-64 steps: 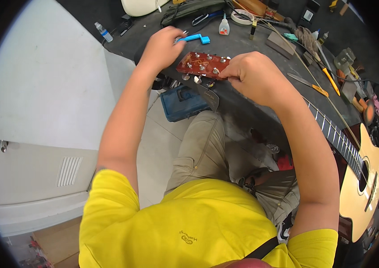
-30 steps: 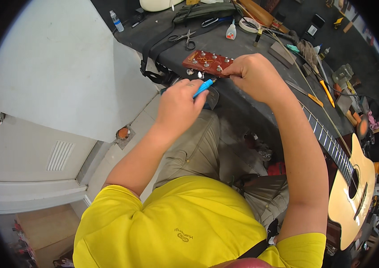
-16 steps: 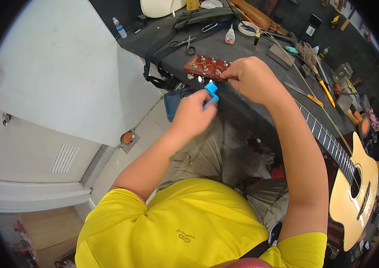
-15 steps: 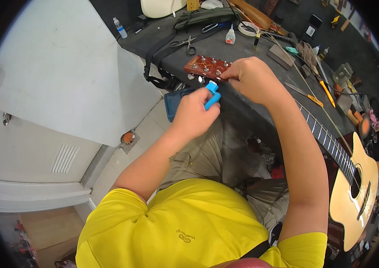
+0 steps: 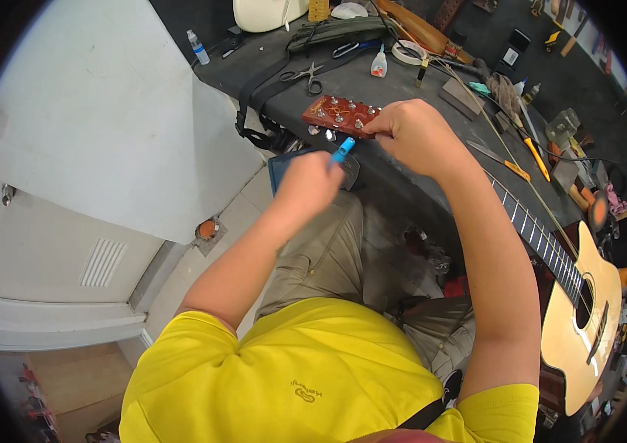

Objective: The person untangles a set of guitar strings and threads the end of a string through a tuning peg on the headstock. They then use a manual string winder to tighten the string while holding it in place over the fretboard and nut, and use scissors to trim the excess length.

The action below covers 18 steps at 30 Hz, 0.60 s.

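An acoustic guitar [image 5: 561,351] with a pale top lies along the bench edge at the right, its neck pointing up and left. Its reddish-brown headstock [image 5: 322,111] with silver tuning posts shows beyond my right hand [image 5: 418,136]. That hand is closed in a pinch at the near end of the headstock; whether a string is between the fingers is too small to see. My left hand [image 5: 305,186], smeared by motion, grips a blue string winder [image 5: 343,150], whose head is up near the lower tuning pegs [image 5: 330,135].
On the dark bench [image 5: 269,63] lie scissors [image 5: 303,77], a white glue bottle [image 5: 379,63], a tape roll [image 5: 406,50] and an orange-handled knife [image 5: 502,160]. Tools crowd the right side. A small clear bottle [image 5: 197,47] stands at the far left corner, beside a white door panel [image 5: 99,111].
My left hand has moved slightly left and down, and the winder has turned in it. My right hand stays at the headstock. The whole view has shifted a little.
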Tool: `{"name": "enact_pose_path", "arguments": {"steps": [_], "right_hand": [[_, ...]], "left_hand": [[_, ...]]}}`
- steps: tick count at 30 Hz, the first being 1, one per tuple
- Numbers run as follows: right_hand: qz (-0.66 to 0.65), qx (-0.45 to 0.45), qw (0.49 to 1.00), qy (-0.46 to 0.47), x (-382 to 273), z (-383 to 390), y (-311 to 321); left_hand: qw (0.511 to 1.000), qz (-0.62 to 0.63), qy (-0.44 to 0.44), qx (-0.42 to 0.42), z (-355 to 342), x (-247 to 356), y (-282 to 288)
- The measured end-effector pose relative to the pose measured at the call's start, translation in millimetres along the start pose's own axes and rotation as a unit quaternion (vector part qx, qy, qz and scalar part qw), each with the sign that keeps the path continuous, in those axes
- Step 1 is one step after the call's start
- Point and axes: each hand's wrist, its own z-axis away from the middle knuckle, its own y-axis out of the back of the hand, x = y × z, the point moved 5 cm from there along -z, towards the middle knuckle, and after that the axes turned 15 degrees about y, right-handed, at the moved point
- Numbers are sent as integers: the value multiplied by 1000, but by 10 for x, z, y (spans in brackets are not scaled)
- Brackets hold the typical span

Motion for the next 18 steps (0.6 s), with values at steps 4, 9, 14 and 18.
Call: {"name": "enact_pose_path", "arguments": {"steps": [4, 9, 14, 18], "right_hand": [[7, -3, 1000, -15, 63, 46, -6], [-6, -11, 1000, -8, 17, 14, -8], [5, -14, 1000, -6, 35, 44, -7], [6, 7, 1000, 8, 33, 19, -12]], "left_hand": [[994, 104, -21, -36, -14, 349, 251], [996, -10, -75, -52, 71, 265, 61], [993, 108, -35, 12, -55, 245, 218], [997, -15, -67, -37, 72, 275, -55]]}}
